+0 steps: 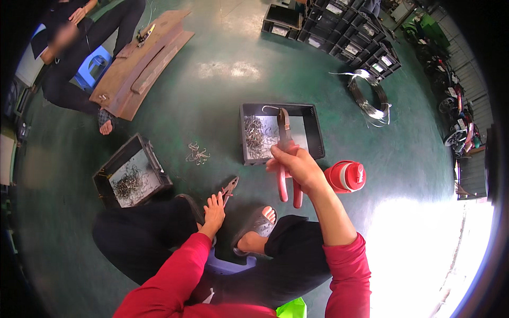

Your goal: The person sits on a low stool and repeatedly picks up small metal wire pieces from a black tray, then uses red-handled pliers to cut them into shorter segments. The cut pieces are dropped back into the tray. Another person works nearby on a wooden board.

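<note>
Two pairs of pliers are in play on this green workshop floor, where a seated person in red sleeves works over bins of bent wire hooks. At far left, another person sits by a stack of brown boards, well apart from the work. Nearer, a dark bin holds a heap of hooks, and a few loose hooks lie on the floor between it and the second bin. The left hand hangs with fingers spread and slack, gripping nothing, its fingertips just beside a small pair of pliers lying by the sandalled feet. The right hand is clenched around the red-handled pliers, whose nose pinches a curved piece of wire over the open bin. If that grip loosens, the wire could likely spring loose and land outside the bin; the bare toes below look exposed to a dropped tool or a stray hook. A red flask lies just right of the working hand, close enough to be knocked. Farther right, a coil of wire rests near stacked crates, and glare whitens the lower right.
</note>
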`<state>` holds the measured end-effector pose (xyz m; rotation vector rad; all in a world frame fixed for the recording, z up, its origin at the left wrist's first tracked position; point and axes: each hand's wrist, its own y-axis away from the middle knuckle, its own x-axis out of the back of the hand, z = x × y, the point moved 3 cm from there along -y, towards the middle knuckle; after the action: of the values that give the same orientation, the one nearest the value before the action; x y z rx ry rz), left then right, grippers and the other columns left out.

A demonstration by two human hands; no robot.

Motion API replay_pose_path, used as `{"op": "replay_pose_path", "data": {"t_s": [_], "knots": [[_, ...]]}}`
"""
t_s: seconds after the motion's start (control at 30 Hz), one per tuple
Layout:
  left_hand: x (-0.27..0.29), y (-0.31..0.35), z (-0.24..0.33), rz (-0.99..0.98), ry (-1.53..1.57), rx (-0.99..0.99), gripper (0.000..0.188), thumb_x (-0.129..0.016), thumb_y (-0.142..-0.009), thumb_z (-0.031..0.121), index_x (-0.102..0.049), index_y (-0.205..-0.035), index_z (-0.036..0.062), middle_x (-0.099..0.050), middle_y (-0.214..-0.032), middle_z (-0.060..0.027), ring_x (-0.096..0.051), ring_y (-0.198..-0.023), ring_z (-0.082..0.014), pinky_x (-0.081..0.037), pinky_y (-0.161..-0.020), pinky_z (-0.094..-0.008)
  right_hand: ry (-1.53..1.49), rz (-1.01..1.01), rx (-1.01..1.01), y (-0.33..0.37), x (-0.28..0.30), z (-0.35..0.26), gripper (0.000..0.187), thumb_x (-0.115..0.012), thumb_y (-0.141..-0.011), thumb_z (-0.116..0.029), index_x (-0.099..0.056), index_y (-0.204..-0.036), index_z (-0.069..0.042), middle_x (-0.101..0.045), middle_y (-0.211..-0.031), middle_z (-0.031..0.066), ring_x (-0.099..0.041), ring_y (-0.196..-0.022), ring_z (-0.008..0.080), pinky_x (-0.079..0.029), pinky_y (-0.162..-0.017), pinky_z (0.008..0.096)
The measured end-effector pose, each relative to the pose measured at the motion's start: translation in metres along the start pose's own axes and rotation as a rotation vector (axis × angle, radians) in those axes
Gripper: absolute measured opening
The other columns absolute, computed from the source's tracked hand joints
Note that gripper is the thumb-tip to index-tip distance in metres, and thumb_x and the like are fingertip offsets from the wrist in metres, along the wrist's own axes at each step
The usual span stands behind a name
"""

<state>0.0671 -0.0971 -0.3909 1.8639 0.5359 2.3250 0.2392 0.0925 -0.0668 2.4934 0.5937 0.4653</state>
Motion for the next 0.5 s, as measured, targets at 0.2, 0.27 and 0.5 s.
{"op": "replay_pose_path", "data": {"t_s": [0.2, 0.27, 0.5], "knots": [[0.014, -0.007, -0.012, 0.152, 0.636, 0.126, 0.069, -0.061, -0.082, 0.025, -0.029, -0.138, -0.0011, -0.052, -0.115, -0.0192, -0.054, -0.102, -0.0327, -0.048, -0.082, -0.0413, -0.219, -0.231, -0.1, 0.001, -0.005, -0.004, 0.041, -0.058, -0.089, -0.041, -0.058, -0.098, -0.002, -0.065, -0.086, 0.0115, -0.066, -0.084, 0.0264, -0.049, -0.083, 0.0384], [0.017, -0.011, -0.019, 0.128, 0.985, 0.369, 0.066, -0.06, -0.085, 0.027, -0.03, -0.137, 0.0005, -0.053, -0.113, -0.0167, -0.057, -0.095, -0.0278, -0.05, -0.076, -0.0379, -0.397, -0.338, -0.104, 0.008, -0.009, -0.007, 0.037, -0.057, -0.09, -0.04, -0.055, -0.097, -0.004, -0.064, -0.084, 0.0108, -0.066, -0.085, 0.0294, -0.05, -0.082, 0.0413], [0.141, -0.025, -0.001, 0.406, 1.7, 0.06, 0.059, -0.054, -0.082, 0.002, -0.033, -0.137, 0.0081, -0.053, -0.115, -0.0094, -0.058, -0.091, -0.0186, -0.054, -0.074, -0.0316, -0.566, -0.47, -0.038, 0.024, -0.021, -0.028, 0.03, -0.056, -0.092, -0.035, -0.05, -0.097, -0.006, -0.062, -0.08, 0.0101, -0.066, -0.081, 0.0295, -0.053, -0.077, 0.044]]}}
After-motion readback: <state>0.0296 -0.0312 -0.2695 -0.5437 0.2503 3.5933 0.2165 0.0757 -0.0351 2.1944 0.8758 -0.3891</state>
